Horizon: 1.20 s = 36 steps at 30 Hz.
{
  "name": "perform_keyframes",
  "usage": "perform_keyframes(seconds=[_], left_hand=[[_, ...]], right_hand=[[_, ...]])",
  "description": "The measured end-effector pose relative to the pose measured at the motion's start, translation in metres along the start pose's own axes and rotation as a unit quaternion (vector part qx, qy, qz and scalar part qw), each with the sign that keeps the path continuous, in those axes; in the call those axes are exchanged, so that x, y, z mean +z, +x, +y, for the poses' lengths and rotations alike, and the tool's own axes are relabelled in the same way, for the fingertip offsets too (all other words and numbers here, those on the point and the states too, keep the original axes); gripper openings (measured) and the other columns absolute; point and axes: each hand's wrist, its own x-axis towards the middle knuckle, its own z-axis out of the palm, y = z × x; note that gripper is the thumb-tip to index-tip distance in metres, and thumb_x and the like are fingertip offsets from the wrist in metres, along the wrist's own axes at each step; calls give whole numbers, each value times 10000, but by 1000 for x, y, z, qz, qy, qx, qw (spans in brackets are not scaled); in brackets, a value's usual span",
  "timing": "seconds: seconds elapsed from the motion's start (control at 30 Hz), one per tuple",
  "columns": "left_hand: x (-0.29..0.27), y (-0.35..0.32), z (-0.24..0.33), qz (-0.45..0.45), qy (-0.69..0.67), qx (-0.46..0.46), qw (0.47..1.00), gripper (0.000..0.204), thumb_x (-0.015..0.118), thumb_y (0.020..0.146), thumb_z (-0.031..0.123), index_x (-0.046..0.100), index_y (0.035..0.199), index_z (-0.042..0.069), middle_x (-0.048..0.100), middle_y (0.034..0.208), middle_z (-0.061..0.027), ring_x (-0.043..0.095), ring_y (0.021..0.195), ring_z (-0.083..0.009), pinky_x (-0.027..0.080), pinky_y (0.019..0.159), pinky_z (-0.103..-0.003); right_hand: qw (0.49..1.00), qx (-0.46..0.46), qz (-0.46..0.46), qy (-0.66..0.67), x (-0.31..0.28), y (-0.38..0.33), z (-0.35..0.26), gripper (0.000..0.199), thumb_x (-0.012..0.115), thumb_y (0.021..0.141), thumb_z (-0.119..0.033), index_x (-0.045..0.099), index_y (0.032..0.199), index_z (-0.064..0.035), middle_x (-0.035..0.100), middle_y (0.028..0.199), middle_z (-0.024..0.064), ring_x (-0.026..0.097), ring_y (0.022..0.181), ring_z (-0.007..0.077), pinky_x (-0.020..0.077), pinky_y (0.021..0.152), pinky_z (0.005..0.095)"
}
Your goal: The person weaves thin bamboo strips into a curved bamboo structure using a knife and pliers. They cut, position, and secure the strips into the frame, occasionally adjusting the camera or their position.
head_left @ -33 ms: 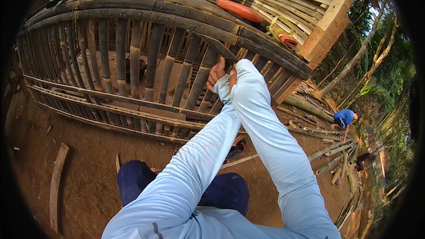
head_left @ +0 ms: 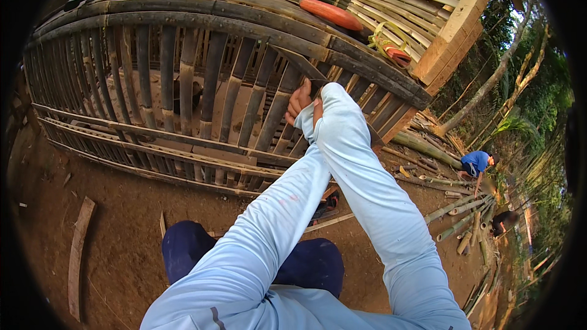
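Both forearms, in light blue sleeves, reach up to the railing of a dark bamboo slatted frame. My left hand is closed, its fingers curled in front of the upright slats. Against it sits my right hand, wrist bent and mostly covered by its sleeve; the part that shows is folded in. Just above the fingertips, a dark flat strip slants down from under the top rail and comes close to or touches both hands. Whatever the hands grip between them is hidden.
On the bamboo top lie an orange-red elongated object and a yellow-green strap coil. A thick wooden beam borders the right end. Cut bamboo poles lie at right, near a crouching person in blue. A plank rests on the dirt.
My right wrist and sleeve have shifted very slightly to the left and down. My left hand and the dark strip look the same.
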Motion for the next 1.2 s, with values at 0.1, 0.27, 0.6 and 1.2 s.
perform_keyframes(seconds=[0.1, 0.27, 0.6, 1.2], left_hand=[[-1, 3, -1, 5, 0, 9, 1000, 464, 650, 873, 388, 500, 1281, 228, 524, 1178, -23, 459, 1165, -240, 192, 1041, -522], [6, -6, 3, 0, -7, 1, 1000, 458, 648, 877, 383, 500, 1283, 230, 521, 1184, -20, 455, 1171, -238, 188, 1043, -524], [7, 0, 1, 22, 17, 7, 1000, 468, 615, 881, 457, 531, 1259, 193, 554, 1169, -38, 483, 1147, -243, 215, 1022, -515], [6, 4, 12, 64, -12, -26, 998, 345, 642, 864, 388, 611, 1138, 180, 599, 1074, -51, 538, 1059, -250, 244, 1019, -494]], right_hand=[[999, -21, -30, -33, 3, 10, 9, 185, 657, 881, -172, 601, 953, -10, 621, 779, 159, 581, 667, 247, 475, 664, 338], [983, -49, -129, -124, 17, 35, 76, 196, 683, 866, -165, 605, 960, -12, 611, 790, 142, 563, 646, 232, 471, 646, 327], [997, -23, 18, 74, 4, 27, 18, 404, 816, 744, -152, 695, 1106, -21, 586, 795, 47, 505, 615, 125, 428, 549, 262], [976, 87, -2, 199, 5, 36, 11, 95, 718, 851, -88, 692, 820, -2, 557, 547, 34, 481, 463, 110, 362, 449, 266]])
